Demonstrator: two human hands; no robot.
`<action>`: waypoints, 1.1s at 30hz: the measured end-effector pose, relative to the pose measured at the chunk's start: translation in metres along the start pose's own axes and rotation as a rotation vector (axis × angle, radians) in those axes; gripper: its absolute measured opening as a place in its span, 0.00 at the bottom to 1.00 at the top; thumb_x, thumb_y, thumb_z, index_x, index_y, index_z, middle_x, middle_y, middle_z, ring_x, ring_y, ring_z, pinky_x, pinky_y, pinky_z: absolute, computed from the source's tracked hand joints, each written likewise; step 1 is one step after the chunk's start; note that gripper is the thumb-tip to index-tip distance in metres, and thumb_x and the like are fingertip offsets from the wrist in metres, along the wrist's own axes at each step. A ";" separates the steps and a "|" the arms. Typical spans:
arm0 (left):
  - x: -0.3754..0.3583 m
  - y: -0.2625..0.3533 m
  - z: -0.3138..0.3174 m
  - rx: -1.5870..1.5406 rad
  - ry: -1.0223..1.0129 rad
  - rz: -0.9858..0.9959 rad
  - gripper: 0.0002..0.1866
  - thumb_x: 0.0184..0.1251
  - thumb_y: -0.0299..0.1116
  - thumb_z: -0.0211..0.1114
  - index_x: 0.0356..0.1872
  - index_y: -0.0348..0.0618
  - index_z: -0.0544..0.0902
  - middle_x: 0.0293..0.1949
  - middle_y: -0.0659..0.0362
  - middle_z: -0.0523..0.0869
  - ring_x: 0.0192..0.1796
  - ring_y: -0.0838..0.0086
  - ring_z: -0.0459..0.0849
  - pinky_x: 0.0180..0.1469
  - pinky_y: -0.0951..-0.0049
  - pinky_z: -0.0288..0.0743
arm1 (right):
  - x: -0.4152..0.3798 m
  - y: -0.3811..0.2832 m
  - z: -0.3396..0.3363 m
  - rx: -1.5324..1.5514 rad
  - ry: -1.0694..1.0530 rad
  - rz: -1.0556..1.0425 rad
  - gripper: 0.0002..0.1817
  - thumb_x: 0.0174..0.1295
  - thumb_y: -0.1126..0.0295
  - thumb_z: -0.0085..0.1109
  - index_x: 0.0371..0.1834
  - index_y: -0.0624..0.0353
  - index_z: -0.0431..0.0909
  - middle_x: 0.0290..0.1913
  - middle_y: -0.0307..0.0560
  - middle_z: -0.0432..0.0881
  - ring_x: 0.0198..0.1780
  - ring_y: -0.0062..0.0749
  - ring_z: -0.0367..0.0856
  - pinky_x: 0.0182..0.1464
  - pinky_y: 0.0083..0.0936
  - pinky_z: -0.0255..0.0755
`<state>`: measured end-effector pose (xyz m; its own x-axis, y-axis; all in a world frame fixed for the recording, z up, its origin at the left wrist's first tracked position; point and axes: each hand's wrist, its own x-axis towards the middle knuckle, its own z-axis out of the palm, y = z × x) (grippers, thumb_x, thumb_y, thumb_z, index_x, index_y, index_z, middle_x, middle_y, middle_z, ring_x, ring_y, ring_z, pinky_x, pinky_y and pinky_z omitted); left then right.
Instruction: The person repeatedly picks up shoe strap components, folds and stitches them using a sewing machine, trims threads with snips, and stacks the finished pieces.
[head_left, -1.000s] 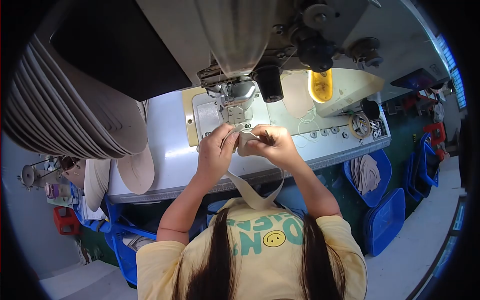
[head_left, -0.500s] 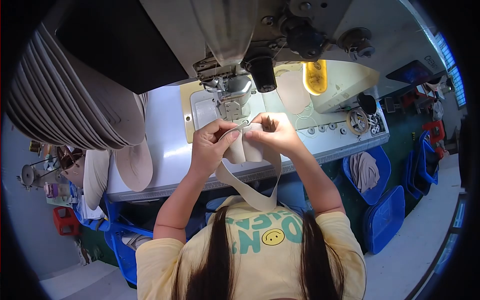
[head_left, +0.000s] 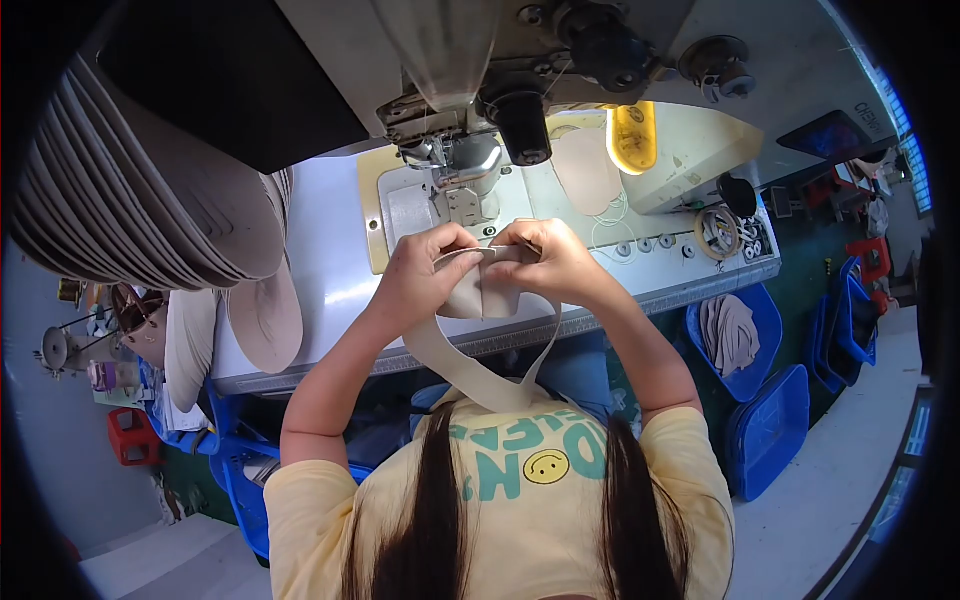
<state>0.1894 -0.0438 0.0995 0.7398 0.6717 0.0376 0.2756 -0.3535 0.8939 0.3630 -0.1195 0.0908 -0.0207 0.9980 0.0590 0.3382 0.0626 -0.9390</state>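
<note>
A looped beige piece of material (head_left: pixel 465 368) hangs in front of the sewing machine, its lower band reaching toward the yellow shirt. My left hand (head_left: pixel 428 272) pinches its top edge from the left, thumb and fingers pressed together. On the right side of the same edge, my right hand (head_left: pixel 548 262) pinches too, close beside the other hand. A vertical seam or join runs down the material between my two thumbs. Just beyond the hands is the machine's presser foot and needle area (head_left: pixel 465 205); the material is apart from it.
Stacked beige curved pieces (head_left: pixel 130 200) fill the left side. A yellow tray (head_left: pixel 632 140) and a flat beige piece (head_left: pixel 585 170) lie behind the machine head. Tape roll (head_left: pixel 717 233) and bobbins (head_left: pixel 645 243) are at right. Blue baskets (head_left: pixel 770 430) stand on the floor.
Both hands have drawn slightly closer to each other at the top edge. The hanging band has swung left and spread wider. The metal item seen by my right fingers no longer shows.
</note>
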 end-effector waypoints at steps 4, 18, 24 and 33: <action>0.000 0.002 -0.007 0.061 -0.036 0.003 0.06 0.56 0.27 0.60 0.31 0.35 0.77 0.26 0.56 0.81 0.31 0.75 0.78 0.40 0.75 0.71 | 0.004 0.007 0.007 -0.033 0.029 0.004 0.09 0.47 0.72 0.65 0.29 0.65 0.78 0.21 0.39 0.76 0.23 0.14 0.69 0.26 0.16 0.66; 0.037 0.013 -0.059 0.012 -0.070 -0.021 0.06 0.54 0.28 0.61 0.31 0.37 0.78 0.29 0.63 0.80 0.34 0.84 0.74 0.39 0.80 0.69 | 0.033 -0.022 -0.015 0.068 -0.006 0.026 0.16 0.47 0.67 0.67 0.36 0.64 0.76 0.29 0.39 0.78 0.31 0.16 0.74 0.36 0.14 0.68; 0.052 0.024 -0.067 -0.149 0.020 -0.121 0.16 0.52 0.28 0.64 0.44 0.34 0.77 0.40 0.55 0.81 0.40 0.76 0.78 0.45 0.76 0.72 | 0.033 -0.008 -0.033 0.162 0.144 -0.069 0.13 0.49 0.68 0.65 0.34 0.61 0.75 0.25 0.38 0.77 0.25 0.15 0.70 0.29 0.16 0.65; 0.056 0.030 -0.072 -0.161 -0.007 -0.288 0.21 0.49 0.35 0.69 0.45 0.35 0.78 0.40 0.58 0.82 0.41 0.77 0.78 0.48 0.79 0.69 | 0.043 -0.009 -0.034 0.038 0.247 -0.121 0.08 0.53 0.72 0.60 0.34 0.63 0.79 0.29 0.40 0.81 0.31 0.19 0.75 0.37 0.16 0.68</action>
<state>0.1948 0.0302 0.1610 0.6501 0.7242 -0.2299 0.3741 -0.0418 0.9265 0.3909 -0.0771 0.1131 0.1729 0.9532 0.2482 0.3119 0.1860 -0.9317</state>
